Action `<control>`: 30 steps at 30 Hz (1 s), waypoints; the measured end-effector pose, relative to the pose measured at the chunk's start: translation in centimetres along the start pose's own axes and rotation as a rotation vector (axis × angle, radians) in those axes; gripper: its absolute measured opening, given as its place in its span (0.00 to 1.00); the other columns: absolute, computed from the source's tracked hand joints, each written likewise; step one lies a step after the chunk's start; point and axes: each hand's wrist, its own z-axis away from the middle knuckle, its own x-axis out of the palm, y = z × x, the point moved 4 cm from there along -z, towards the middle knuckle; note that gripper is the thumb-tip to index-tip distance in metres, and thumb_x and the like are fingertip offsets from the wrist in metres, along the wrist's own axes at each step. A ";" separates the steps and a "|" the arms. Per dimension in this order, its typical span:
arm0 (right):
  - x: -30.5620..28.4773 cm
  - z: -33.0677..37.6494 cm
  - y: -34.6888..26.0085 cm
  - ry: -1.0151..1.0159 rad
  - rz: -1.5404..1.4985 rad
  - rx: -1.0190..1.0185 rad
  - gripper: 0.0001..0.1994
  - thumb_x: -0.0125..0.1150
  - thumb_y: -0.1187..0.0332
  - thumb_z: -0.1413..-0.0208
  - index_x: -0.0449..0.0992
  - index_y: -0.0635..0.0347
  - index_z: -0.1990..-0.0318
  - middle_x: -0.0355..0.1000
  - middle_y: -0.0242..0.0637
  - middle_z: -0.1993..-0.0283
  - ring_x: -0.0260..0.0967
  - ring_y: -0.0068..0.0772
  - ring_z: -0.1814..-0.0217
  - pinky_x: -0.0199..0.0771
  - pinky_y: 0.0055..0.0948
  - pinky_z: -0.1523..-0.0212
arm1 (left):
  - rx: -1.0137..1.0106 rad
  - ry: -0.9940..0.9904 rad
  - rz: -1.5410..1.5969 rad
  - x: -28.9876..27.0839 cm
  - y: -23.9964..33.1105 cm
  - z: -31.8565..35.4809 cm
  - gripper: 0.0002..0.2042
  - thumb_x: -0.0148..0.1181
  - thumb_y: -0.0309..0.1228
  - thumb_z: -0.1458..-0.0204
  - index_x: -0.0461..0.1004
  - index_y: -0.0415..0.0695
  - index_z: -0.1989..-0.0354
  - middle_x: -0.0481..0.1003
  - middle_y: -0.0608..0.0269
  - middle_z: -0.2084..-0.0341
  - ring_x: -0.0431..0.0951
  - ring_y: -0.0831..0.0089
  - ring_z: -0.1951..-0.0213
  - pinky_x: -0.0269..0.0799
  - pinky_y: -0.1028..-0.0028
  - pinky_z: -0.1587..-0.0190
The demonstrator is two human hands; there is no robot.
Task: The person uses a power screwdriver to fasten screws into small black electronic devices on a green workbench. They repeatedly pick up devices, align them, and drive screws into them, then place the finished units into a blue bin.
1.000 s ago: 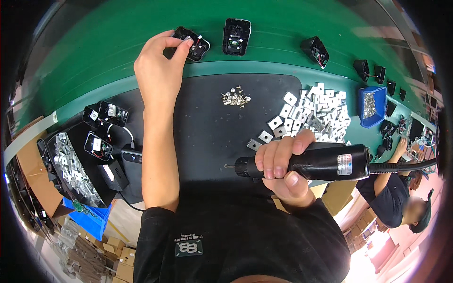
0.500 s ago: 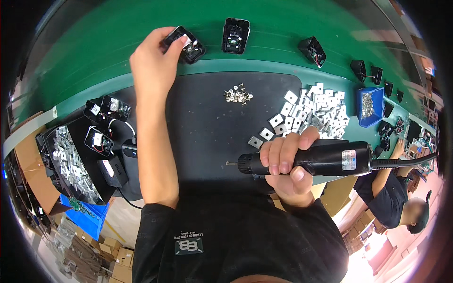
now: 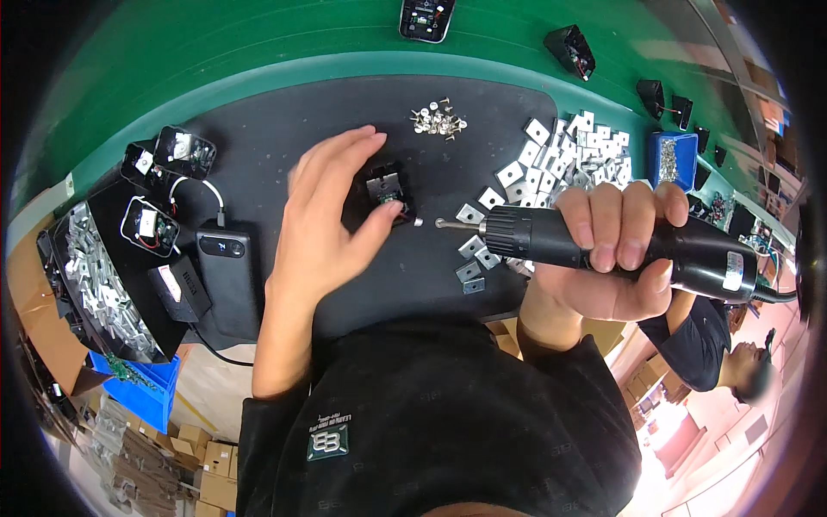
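Two bare hands work over one black mat (image 3: 258,138): the left hand (image 3: 323,215) on one small black housing (image 3: 388,191), the right hand (image 3: 607,258) gripping one electric screwdriver (image 3: 620,246). One heap of screws (image 3: 438,121) lies beyond, one scatter of square metal plates (image 3: 551,159) too many to count, one blue parts box (image 3: 668,159), and three open housings at left (image 3: 181,148).

I am looking at a factory assembly line. A green conveyor belt (image 3: 215,52) carries small black housings (image 3: 570,47) past a black work mat (image 3: 284,129), where screws (image 3: 438,121) and square metal plates (image 3: 560,155) lie in heaps. There is an electric screwdriver (image 3: 620,246), a blue parts bin (image 3: 670,159), and another worker (image 3: 715,332) seated alongside.
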 end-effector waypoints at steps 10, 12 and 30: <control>2.0 0.3 0.1 -0.024 -0.091 -0.001 0.18 0.62 0.68 0.53 0.65 0.54 0.55 0.64 0.24 0.74 0.62 0.18 0.73 0.63 0.23 0.65 | 0.202 0.007 -0.118 -0.2 2.7 2.9 0.17 0.70 0.43 0.67 0.79 0.48 0.70 0.75 0.72 0.72 0.72 0.71 0.62 0.54 0.66 0.55; 2.2 0.4 0.1 -0.024 -0.093 -0.001 0.18 0.62 0.68 0.53 0.65 0.54 0.55 0.64 0.24 0.74 0.62 0.18 0.73 0.63 0.23 0.65 | 0.221 0.036 -0.091 0.2 2.6 3.0 0.14 0.71 0.40 0.67 0.79 0.48 0.72 0.75 0.73 0.73 0.72 0.72 0.63 0.54 0.66 0.56; 1.5 0.7 0.4 -0.064 -0.116 0.021 0.20 0.61 0.66 0.49 0.62 0.52 0.50 0.65 0.27 0.72 0.62 0.23 0.71 0.63 0.26 0.65 | 0.289 0.105 -0.021 -0.1 2.0 2.8 0.11 0.71 0.36 0.70 0.76 0.48 0.79 0.74 0.73 0.76 0.73 0.73 0.66 0.55 0.67 0.58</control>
